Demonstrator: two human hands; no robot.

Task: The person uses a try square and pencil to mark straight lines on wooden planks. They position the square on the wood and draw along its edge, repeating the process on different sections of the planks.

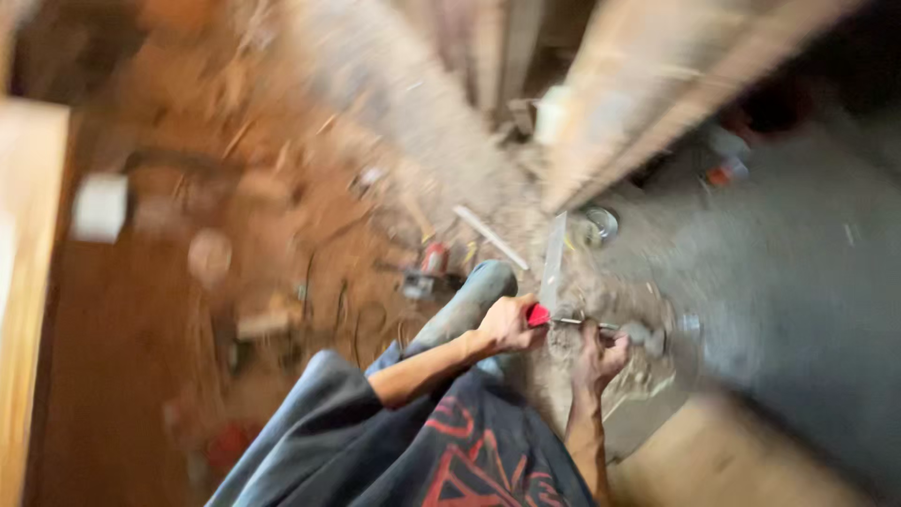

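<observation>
Screwdriver (pixel 563 320): red-handled, shaft lying level, tip pointing toward the right hand (pixel 601 352).
Left hand (pixel 507 324): fingers clamped round handle.
Right hand: fingers curled at shaft; grip blurred.

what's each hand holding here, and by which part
The left hand grips a red-handled tool by its red handle. The right hand is at the tool's metal shaft; blur hides whether its fingers close on it.

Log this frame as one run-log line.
left hand: grips red-handled tool | right hand: at tool's metal shaft | power tool on dusty floor | view blurred
</observation>
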